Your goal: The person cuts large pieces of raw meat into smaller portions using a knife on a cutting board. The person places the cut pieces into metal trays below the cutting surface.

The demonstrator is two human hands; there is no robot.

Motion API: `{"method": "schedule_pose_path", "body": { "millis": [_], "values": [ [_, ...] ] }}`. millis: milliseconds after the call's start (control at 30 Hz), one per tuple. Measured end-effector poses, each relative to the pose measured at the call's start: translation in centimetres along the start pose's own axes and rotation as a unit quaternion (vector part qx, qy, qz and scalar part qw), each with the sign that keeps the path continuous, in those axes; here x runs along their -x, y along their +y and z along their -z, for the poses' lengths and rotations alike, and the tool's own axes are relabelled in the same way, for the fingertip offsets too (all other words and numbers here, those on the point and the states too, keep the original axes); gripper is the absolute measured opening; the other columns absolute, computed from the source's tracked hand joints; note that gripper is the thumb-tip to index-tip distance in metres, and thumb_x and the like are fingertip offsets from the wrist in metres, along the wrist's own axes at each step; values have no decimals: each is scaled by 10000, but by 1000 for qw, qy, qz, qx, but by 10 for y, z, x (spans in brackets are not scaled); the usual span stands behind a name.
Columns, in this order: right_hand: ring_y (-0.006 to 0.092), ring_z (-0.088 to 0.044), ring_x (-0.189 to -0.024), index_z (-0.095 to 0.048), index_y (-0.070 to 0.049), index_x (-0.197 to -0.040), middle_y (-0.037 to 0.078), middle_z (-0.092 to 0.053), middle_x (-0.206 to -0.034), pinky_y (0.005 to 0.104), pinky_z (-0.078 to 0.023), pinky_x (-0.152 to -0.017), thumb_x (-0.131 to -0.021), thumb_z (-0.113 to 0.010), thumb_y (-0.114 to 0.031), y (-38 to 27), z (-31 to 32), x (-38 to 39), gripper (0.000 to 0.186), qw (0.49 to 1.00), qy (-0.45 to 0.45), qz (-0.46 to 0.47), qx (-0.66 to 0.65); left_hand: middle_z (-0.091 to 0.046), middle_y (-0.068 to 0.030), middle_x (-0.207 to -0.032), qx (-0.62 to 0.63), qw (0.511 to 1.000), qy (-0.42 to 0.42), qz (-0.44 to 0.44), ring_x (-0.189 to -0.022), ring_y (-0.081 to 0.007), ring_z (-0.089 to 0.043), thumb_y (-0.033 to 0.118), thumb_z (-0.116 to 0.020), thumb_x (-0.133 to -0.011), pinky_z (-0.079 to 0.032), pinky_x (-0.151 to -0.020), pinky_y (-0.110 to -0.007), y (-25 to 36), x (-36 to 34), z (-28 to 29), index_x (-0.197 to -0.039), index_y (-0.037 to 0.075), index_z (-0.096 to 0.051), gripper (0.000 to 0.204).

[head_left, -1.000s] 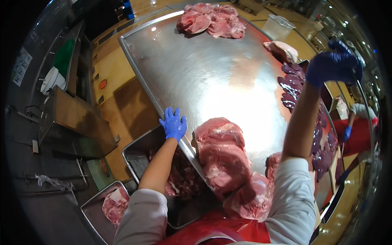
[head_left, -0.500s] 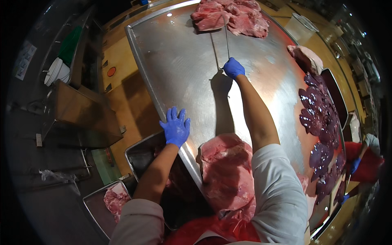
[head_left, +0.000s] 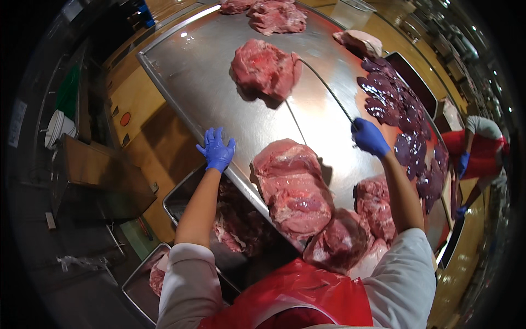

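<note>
My blue-gloved left hand [head_left: 217, 152] rests open, fingers spread, on the left edge of the steel table [head_left: 208, 77]. My blue-gloved right hand [head_left: 368, 135] is closed round a long thin metal hook [head_left: 329, 88], whose far end is at a large piece of pink meat [head_left: 262, 68] in the upper middle of the table. Several more meat cuts [head_left: 290, 189] lie along the near edge between my forearms. Along the right side spreads a heap of glossy dark red organ meat [head_left: 386, 96].
More meat [head_left: 276, 19] and a pale cut [head_left: 359, 43] lie at the far side. Steel bins [head_left: 178, 194] with meat stand below the left edge. A white bucket [head_left: 57, 129] is by the left wall; a plastic container [head_left: 353, 13] is beyond the table. A co-worker [head_left: 476, 148] stands at right.
My right hand has swung the hook forward, then back toward me and right. A piece of meat has come from the far pile to the upper middle. My left hand stays on the edge.
</note>
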State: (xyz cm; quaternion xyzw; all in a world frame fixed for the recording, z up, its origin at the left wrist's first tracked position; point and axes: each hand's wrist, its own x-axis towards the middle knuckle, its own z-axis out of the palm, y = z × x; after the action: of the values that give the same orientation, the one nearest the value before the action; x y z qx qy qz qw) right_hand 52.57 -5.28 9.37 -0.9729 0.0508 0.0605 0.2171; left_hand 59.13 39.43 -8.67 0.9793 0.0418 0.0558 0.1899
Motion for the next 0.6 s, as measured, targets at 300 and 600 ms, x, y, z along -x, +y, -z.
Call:
{"method": "schedule_pose_path", "body": {
  "millis": [300, 600],
  "values": [
    [221, -549, -698, -499, -21, -941, 126, -533, -766, 348, -466, -679, -801, -490, 70, 1, -29, 201, 167, 936, 339, -38, -92, -444, -150, -1437, 120, 979, -113, -122, -1405, -346, -306, 515, -612, -851, -183, -1109, -651, 51, -31, 31, -1359, 163, -519, 625],
    [112, -522, -706, -496, -83, -1091, 50, -555, -961, 259, -445, -579, -902, -545, 34, -15, 99, -45, 227, 601, 627, 325, -374, -357, -91, -1537, -108, 987, -69, -95, -1443, -301, -273, 436, -478, -955, -17, -1133, -672, -12, -3, 11, -1427, 255, -477, 505]
  ]
}}
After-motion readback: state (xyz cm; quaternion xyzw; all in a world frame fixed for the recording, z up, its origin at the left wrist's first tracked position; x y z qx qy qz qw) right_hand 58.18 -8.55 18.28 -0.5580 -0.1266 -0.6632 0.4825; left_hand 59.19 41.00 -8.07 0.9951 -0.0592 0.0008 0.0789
